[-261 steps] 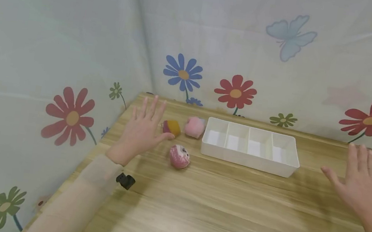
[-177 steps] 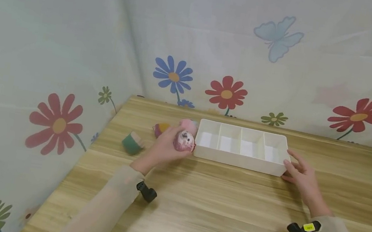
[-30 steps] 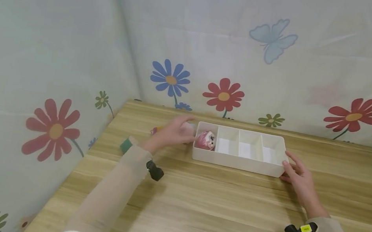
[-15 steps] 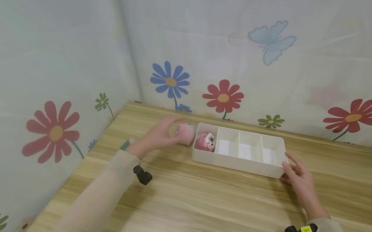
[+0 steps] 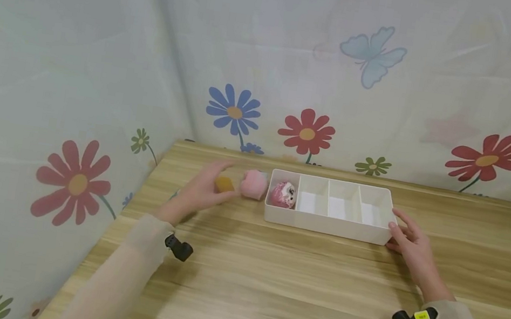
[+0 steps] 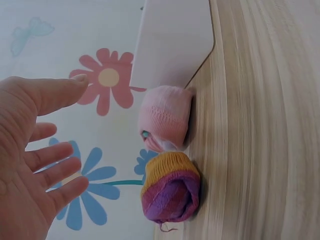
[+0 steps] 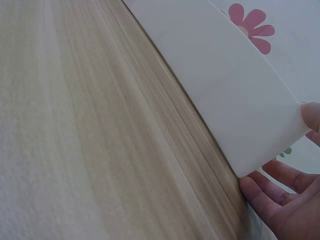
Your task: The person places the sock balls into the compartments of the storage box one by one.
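My left hand [image 5: 202, 190] is held with spread fingers above the yellow-and-purple balled sock [image 6: 171, 187], apart from it in the left wrist view. Just right of that sock lies a pink balled sock [image 5: 253, 184], close to the left end of a white divided box [image 5: 324, 225]. Inside the box's leftmost compartment sits a red-and-white balled sock [image 5: 283, 194] with a small face. At the box's right end, my right hand [image 5: 411, 249] grips it, thumb at the rim and fingers against the end wall. A green item behind my left wrist is almost wholly hidden.
The wooden table [image 5: 268, 281] meets a flower-printed cloth [image 5: 269, 63] behind it and another along its left side. Black wrist cameras [image 5: 179, 248] are strapped on both sleeves.
The red-and-white sock has gone from the table, through my left hand, into the leftmost compartment. Lately my left hand has moved left, away from the pink sock. My right hand has come to the box.
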The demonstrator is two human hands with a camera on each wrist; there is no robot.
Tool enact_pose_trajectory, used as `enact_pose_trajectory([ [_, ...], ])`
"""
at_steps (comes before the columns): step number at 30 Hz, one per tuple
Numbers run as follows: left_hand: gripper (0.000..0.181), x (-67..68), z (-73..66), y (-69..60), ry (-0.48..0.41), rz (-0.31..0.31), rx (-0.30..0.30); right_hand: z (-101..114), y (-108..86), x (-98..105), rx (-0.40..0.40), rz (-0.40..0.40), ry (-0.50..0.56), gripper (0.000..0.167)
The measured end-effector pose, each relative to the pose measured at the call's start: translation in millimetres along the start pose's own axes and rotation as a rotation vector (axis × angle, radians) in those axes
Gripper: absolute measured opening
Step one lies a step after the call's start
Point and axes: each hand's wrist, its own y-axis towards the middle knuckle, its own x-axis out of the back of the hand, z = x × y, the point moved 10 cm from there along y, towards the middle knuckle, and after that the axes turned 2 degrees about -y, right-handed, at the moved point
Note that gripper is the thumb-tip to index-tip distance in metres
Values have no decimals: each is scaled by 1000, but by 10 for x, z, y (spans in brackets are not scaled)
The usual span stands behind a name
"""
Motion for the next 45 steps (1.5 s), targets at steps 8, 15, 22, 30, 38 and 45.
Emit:
enact_pose_trajectory([
  [8, 73, 139, 76, -160, 19, -22, 57, 37, -20, 7, 10, -12, 10, 57],
  [15, 73, 176, 227, -300, 29, -28, 103, 48, -24, 4, 20, -9, 2, 57],
  [22, 75, 241, 345, -441, 20, -53, 121, 11, -13, -10, 9, -12, -9, 56],
  [30, 75, 334, 527, -581, 58, -51, 131, 18, -8, 8, 27, -17, 21, 55],
  [38, 74, 349, 736, -714, 72, -37, 206, -5, 8, 18, 16, -12, 6, 56],
  [45, 78, 259, 948, -823, 91, -29, 299, 10, -8, 13, 11, -11, -10, 56],
])
